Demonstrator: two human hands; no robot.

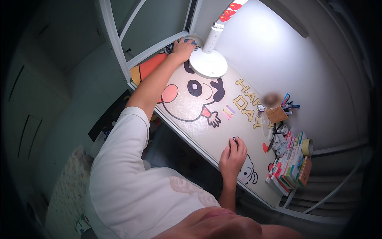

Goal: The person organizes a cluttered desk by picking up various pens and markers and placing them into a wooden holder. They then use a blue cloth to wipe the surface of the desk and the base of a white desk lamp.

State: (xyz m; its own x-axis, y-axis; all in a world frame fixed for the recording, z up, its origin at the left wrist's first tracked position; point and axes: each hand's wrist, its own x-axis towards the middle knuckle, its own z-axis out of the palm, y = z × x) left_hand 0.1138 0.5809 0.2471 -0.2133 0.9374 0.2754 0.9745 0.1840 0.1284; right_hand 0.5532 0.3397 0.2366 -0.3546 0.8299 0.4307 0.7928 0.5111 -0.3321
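At the far left corner of the desk, my left hand [183, 48] lies over a blue object [190, 42] and dark items [169, 48]. Its fingers partly cover them, so their kind and my grip are unclear. Close beside that hand stands the round white base of a desk lamp [208, 64]. Near the front edge, my right hand [235, 154] rests palm down on the cartoon-printed desk mat [203, 131], fingers bent. Something dark shows between its thumb and fingers; whether it is an object or part of the print cannot be told. Small pastel strips [228, 112] lie on the mat's middle.
A brown pen holder [276, 114] with pens stands against the wall. To the right are a crumpled grey cloth [279, 144], a row of books [288, 162] and a tape roll [307, 147]. White metal frame bars [115, 41] rise at the desk's left end.
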